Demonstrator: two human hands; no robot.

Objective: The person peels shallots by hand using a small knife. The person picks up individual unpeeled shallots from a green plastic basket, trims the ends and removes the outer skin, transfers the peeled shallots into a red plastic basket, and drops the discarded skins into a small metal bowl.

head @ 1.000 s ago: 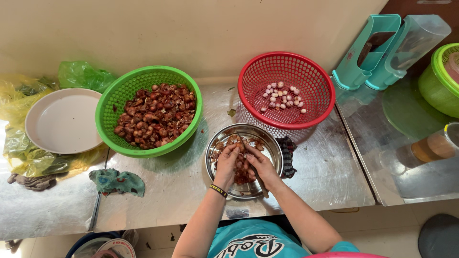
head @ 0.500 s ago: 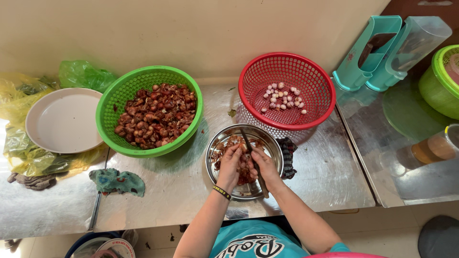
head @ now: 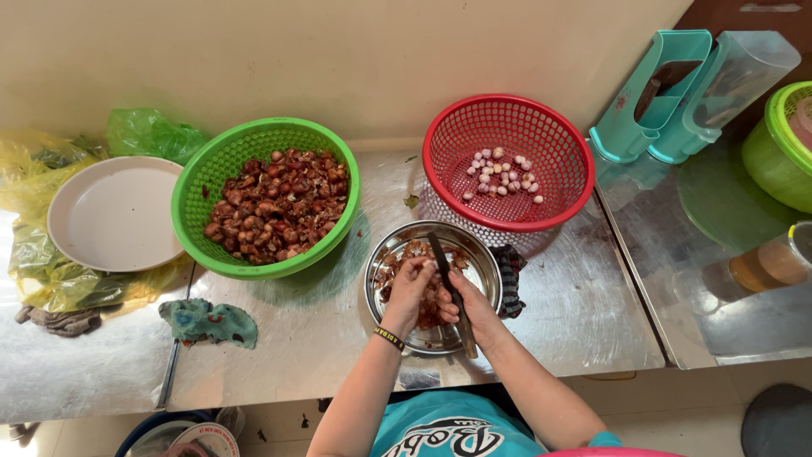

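Note:
My left hand (head: 408, 292) is over a steel bowl (head: 385, 258) of brown peelings, fingers closed on a small shallot. My right hand (head: 474, 309) grips a dark-handled knife (head: 447, 271) whose blade points up across the bowl toward the left hand. A green basket (head: 196, 203) heaped with unpeeled red-brown shallots stands to the left. Behind the bowl, a red basket (head: 558, 140) holds several pale peeled shallots (head: 503, 173).
A white plate (head: 110, 211) lies on yellow plastic bags at the far left. A teal rag (head: 207, 322) rests near the steel table's front edge. Teal containers (head: 668, 93), a green tub (head: 778, 152) and a bottle (head: 770, 262) stand at the right.
Both hands stay over the steel bowl. The knife blade has swung up into view, now pointing toward the far rim of the bowl.

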